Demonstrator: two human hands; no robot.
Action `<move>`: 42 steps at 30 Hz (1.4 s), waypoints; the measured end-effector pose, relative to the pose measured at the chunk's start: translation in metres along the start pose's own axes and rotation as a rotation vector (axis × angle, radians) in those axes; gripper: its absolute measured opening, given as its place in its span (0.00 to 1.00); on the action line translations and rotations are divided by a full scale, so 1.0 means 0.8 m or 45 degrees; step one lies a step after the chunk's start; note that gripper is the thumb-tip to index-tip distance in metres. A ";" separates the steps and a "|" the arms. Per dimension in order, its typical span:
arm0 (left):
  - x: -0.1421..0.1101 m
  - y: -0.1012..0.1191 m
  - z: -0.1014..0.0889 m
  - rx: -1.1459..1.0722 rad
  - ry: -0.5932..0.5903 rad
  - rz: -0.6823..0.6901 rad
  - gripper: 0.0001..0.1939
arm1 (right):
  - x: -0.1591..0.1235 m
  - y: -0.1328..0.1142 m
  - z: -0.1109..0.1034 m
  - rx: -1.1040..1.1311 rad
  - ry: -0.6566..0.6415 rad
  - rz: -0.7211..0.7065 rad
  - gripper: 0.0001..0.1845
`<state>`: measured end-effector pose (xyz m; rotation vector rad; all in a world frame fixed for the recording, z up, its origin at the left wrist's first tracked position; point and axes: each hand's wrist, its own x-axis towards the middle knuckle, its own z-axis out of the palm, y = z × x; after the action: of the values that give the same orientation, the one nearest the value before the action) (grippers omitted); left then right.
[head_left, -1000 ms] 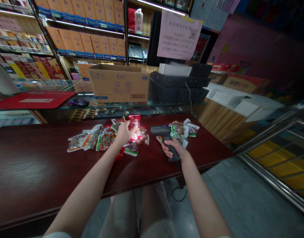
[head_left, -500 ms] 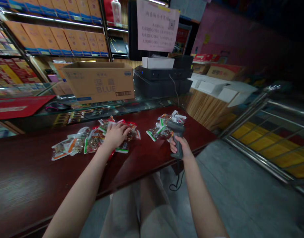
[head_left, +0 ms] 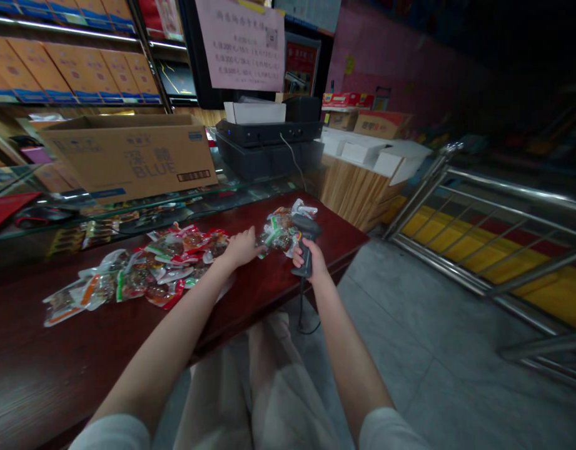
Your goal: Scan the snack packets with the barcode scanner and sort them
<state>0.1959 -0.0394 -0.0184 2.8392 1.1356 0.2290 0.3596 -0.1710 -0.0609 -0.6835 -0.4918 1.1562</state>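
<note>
My right hand (head_left: 311, 259) is wrapped round the handle of a dark handheld barcode scanner (head_left: 306, 226), its cord hanging below the table edge. Beside the scanner's head lies a small pile of clear snack packets (head_left: 276, 231) with green and white edges. My left hand (head_left: 243, 247) is at the left edge of that pile, thumb and fingers apart; whether it touches a packet is unclear. To its left spreads a larger heap of vacuum-packed snack packets (head_left: 137, 278) with red, green and orange edges. All of them lie on the dark red wooden table (head_left: 104, 356).
Behind the table, a glass counter carries an open cardboard box (head_left: 142, 159) and a black cash drawer unit (head_left: 254, 153) with a cable. White boxes (head_left: 363, 150) top a wooden stand at the right. A metal railing (head_left: 494, 244) borders the grey floor.
My left hand has lifted off the larger heap and moved right, to the smaller pile. My right hand still holds the scanner. The view has turned right.
</note>
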 end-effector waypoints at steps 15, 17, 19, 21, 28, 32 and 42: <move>-0.002 -0.040 0.018 -1.893 0.436 -0.117 0.29 | -0.009 0.002 0.008 -0.267 -0.273 0.169 0.19; -0.005 -0.039 0.010 -2.017 0.408 -0.103 0.29 | -0.010 0.000 0.008 -0.288 -0.310 0.184 0.18; -0.006 -0.038 0.005 -2.068 0.381 -0.105 0.26 | -0.010 -0.001 0.007 -0.304 -0.339 0.199 0.17; -0.007 -0.039 0.002 -2.069 0.362 -0.119 0.23 | -0.010 -0.002 0.007 -0.321 -0.368 0.230 0.17; -0.001 -0.038 0.008 -1.975 0.361 -0.146 0.21 | -0.008 -0.003 0.006 -0.355 -0.411 0.307 0.15; 0.006 -0.037 0.017 -1.765 0.468 -0.181 0.17 | -0.007 -0.003 0.005 -0.345 -0.430 0.320 0.16; -0.006 -0.046 -0.007 -0.908 0.470 -0.421 0.15 | -0.011 -0.002 0.007 -0.306 -0.400 0.264 0.19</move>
<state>0.1663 -0.0163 -0.0185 2.0015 1.2342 0.9426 0.3540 -0.1786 -0.0558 -0.7763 -0.8506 1.4241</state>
